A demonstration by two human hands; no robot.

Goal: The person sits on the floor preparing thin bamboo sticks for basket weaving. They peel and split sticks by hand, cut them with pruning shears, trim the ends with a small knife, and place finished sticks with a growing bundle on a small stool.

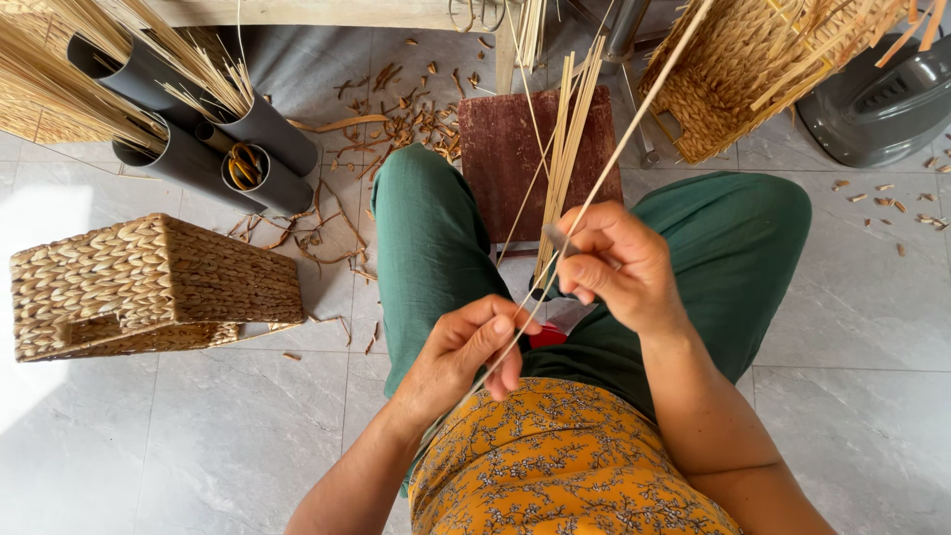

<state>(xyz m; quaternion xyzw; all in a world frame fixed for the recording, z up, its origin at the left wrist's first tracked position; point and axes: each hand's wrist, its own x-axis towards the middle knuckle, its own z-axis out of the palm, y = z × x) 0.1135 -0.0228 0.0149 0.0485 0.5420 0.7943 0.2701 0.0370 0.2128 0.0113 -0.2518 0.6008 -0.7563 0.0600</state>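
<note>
My left hand (464, 352) pinches the lower end of a long thin pale strip (634, 114) over my lap. My right hand (614, 266) holds the same strip higher up, together with a small blade whose dark handle shows below the fingers. The strip runs up and to the right, past a woven basket (738, 74). A bundle of pale sticks (565, 149) leans between my knees against a dark red stool (505, 149). A small red object (547, 337) lies on my lap under the hands.
A finished woven basket (149, 287) lies on its side on the tiled floor at left. Grey tubes (248, 139) holding reed bundles and scissors lie beyond it. Brown shavings (396, 114) litter the floor. A grey plastic appliance (882, 99) sits top right.
</note>
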